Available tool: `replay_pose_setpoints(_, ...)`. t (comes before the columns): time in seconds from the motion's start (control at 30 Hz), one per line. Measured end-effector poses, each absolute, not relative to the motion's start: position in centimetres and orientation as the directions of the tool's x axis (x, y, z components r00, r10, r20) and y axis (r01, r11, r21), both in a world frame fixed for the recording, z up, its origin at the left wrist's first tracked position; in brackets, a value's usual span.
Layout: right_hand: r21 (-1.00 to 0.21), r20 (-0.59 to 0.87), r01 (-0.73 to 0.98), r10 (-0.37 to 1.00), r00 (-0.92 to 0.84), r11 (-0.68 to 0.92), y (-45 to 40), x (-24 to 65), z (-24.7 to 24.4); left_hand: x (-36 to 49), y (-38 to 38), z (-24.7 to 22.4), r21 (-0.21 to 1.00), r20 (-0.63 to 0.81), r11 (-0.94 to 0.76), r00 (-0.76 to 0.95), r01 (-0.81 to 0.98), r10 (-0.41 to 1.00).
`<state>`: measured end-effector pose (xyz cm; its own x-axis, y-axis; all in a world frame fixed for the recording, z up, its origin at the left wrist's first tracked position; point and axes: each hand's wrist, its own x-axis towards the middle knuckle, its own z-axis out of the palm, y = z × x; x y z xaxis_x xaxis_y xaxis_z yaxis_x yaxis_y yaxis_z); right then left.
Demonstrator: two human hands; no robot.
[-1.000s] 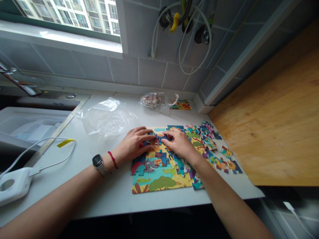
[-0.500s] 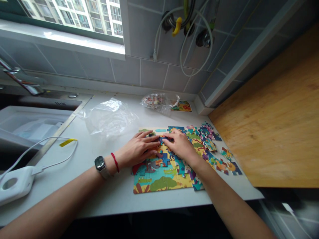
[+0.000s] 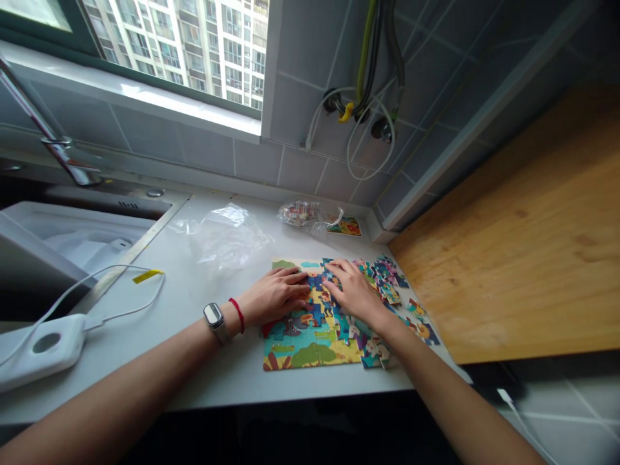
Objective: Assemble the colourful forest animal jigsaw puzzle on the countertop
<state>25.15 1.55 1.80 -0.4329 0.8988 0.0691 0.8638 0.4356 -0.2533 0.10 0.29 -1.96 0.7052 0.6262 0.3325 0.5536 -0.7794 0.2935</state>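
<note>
On my feed, the jigsaw puzzle (image 3: 314, 354) lies on the counter (image 3: 223, 386) beneath my flattened, open left hand (image 3: 277, 297) and loosely bent right hand (image 3: 356, 294), its hold unclear, with loose pieces (image 3: 387, 274) crowding the right and a clear plastic bag (image 3: 230, 240) behind left.

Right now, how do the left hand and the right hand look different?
The left hand wears a watch and a red bracelet; the right hand wears neither. The left hand's fingers point rightward, while the right hand's point up and left. Both are backs up over the puzzle.

1 chrome faucet (image 3: 68, 159), 1 window (image 3: 194, 55)
</note>
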Motion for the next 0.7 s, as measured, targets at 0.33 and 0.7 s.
replay_pose_setpoints(0.33,-0.192,-0.141,0.899,0.896,-0.422,0.393,-1.3,29.2,-1.7,0.8,-0.4,-2.7,0.283,0.285,-0.746,0.689,0.603,0.666)
replay_pose_setpoints(0.7,-0.203,-0.017,0.886,0.903,-0.430,0.418,-1.0,32.0,-3.0,2.6,-0.6,-3.3,0.305,0.253,-0.753,0.712,0.584,0.655)
